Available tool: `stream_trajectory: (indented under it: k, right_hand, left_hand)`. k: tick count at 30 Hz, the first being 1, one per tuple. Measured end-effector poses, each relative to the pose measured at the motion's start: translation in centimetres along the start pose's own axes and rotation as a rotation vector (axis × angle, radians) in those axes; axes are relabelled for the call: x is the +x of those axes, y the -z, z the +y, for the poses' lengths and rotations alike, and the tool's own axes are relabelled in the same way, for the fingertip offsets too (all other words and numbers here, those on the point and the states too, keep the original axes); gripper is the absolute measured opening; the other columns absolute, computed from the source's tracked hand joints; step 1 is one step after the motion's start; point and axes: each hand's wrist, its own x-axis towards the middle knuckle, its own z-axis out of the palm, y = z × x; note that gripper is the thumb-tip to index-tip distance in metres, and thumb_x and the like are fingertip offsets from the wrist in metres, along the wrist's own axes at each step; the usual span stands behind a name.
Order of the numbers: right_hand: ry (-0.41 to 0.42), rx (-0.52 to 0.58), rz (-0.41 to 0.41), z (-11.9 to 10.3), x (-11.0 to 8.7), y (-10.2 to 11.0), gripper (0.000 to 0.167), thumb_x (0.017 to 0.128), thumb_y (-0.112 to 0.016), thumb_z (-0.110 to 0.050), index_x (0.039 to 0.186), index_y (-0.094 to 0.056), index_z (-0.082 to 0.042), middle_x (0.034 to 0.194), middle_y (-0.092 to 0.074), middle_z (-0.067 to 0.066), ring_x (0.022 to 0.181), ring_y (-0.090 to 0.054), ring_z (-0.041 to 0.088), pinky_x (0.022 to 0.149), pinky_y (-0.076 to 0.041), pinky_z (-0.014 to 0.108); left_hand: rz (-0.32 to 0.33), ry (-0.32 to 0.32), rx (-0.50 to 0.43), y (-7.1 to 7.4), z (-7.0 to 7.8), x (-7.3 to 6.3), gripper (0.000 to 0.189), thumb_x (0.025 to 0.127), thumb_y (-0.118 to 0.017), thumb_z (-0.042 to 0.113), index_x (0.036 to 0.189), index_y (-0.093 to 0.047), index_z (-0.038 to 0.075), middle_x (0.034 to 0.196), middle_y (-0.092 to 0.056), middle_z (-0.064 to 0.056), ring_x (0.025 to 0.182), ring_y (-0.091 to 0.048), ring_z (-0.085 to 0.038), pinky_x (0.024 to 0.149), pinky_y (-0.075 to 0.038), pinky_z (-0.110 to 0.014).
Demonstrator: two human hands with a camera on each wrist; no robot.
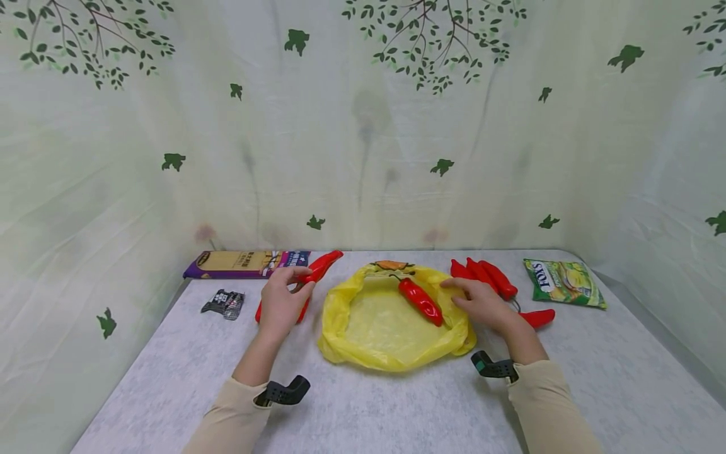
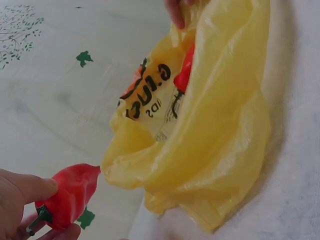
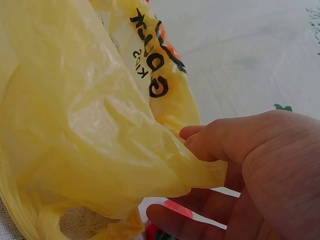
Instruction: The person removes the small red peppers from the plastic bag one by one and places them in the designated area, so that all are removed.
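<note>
My left hand (image 1: 282,304) pinches a red chili pepper (image 1: 323,266) by its stem end, just left of a yellow plastic bag (image 1: 339,321). In the left wrist view the held pepper (image 2: 75,192) has its green stem toward the palm and its tip close to the bag's rim. The bag lies with its mouth spread wide, and one red pepper (image 1: 420,301) is inside. At the bag's right rim, my right hand (image 1: 483,306) pinches the plastic (image 3: 207,172) between thumb and fingers. Another red pepper (image 1: 303,311) is partly hidden behind my left hand.
Several red peppers (image 1: 498,279) lie right of the bag, with another pepper (image 1: 537,318) nearer. A green FOX'S packet (image 1: 566,282) is at far right. A purple and tan package (image 1: 238,263) lies at back left, small black wrappers (image 1: 224,303) before it. A curtain (image 1: 363,157) hangs behind.
</note>
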Motion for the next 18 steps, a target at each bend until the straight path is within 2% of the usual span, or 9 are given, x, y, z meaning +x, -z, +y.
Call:
stream_trajectory:
  k: [9,18]
  right_hand:
    - [0.006,0.001,-0.002,0.0,0.0,0.2,0.041,0.098,-0.060,-0.018,0.139,-0.058,-0.019,0.143,-0.055,0.014,0.119,-0.053,0.029,0.099,-0.056,0.045]
    - [0.007,0.003,-0.009,0.0,0.1,0.2,0.041,0.098,-0.060,-0.018,0.139,-0.058,-0.019,0.143,-0.055,0.014,0.119,-0.053,0.029,0.098,-0.056,0.044]
  left_hand:
    - [-0.055,0.082,0.080,-0.2,-0.8,0.0,0.027,0.090,-0.074,0.014,0.116,-0.070,0.010,0.119,-0.062,-0.014,0.112,-0.061,-0.031,0.097,-0.056,-0.046]
    - [-0.126,0.105,0.139,-0.3,-1.3,-0.1,0.025,0.088,-0.076,0.019,0.112,-0.071,0.013,0.113,-0.063,-0.010,0.106,-0.057,-0.028,0.091,-0.053,-0.041]
